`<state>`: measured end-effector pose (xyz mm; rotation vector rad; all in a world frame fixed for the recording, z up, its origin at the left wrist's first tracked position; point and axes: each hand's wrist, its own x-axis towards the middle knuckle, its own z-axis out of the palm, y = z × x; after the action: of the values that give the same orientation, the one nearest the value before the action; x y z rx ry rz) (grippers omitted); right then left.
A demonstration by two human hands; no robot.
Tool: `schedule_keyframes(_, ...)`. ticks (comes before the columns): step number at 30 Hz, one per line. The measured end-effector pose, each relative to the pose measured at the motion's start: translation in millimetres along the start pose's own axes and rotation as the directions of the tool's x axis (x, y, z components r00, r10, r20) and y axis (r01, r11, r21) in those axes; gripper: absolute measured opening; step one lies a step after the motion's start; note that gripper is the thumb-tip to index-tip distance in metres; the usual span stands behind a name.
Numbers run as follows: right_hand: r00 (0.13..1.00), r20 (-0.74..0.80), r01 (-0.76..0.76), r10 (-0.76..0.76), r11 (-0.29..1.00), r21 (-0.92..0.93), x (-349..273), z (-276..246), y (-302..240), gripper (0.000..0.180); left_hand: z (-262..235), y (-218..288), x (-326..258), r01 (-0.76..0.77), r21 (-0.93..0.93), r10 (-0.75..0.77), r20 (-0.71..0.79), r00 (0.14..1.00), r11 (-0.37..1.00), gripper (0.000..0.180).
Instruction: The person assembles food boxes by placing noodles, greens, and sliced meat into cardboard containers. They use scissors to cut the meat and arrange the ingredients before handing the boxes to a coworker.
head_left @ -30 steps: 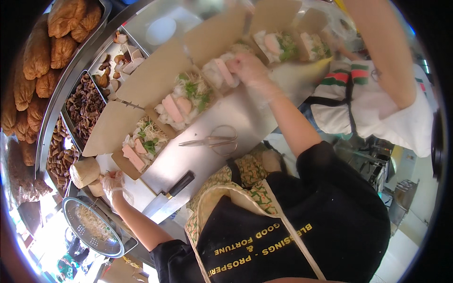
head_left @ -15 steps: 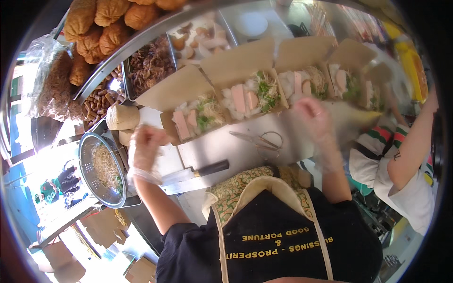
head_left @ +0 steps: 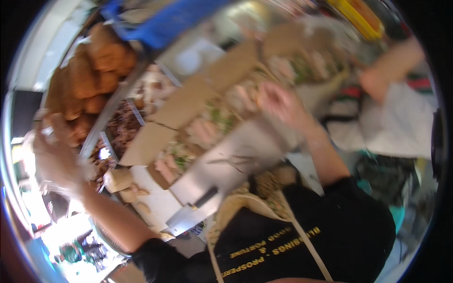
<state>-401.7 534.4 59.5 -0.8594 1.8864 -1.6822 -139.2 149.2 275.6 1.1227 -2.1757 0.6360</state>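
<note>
My left hand point(head_left: 59, 158), in a clear plastic glove, reaches far out at the left beside the golden-brown fried rolls point(head_left: 89, 70). Motion smears its fingers, and whether it touches anything is unclear. My gloved right hand point(head_left: 281, 104) hovers with curled fingers over the row of open cardboard boxes; anything inside its grasp is hidden. The nearest box point(head_left: 163, 172) holds pink slices, greens and something pale. A second box point(head_left: 212, 125) has similar filling, and others continue toward the far right, blurred.
Scissors point(head_left: 231, 162) and a knife point(head_left: 193, 207) with a black handle lie on the steel counter point(head_left: 255, 141). Beyond the boxes stand trays of brown shredded food point(head_left: 125, 125) and pale pieces point(head_left: 153, 89). A co-worker's arm point(head_left: 391, 70) comes in at right. A blue crate point(head_left: 165, 21) is at back.
My left hand has swung out to the far left, from beside the colander to the fried rolls. The view has turned and shifted. My right hand stays over the boxes, fingers still curled.
</note>
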Motion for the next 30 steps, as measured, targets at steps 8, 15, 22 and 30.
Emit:
schedule_keyframes(8,0.936,-0.348,-0.263,0.040,0.738,-0.622,66,-100,69,0.052,135,-47,110,0.141,-0.123,-0.036,0.616,0.787,0.982,0.067)
schedule_keyframes(15,0.896,-0.378,-0.442,0.233,0.557,-0.703,95,-147,111,0.039,114,-44,81,0.191,-0.279,0.006,0.578,0.816,0.941,0.071)
schedule_keyframes(22,0.983,-0.143,-0.139,0.116,-0.041,-0.989,79,-97,38,0.031,39,-120,-11,0.393,-0.740,-0.017,0.459,0.888,0.546,0.075)
schedule_keyframes(30,0.609,0.791,0.604,0.059,0.611,-0.511,-95,189,30,0.033,-47,-185,-244,0.745,-0.532,-0.086,0.832,0.548,-0.404,0.081)
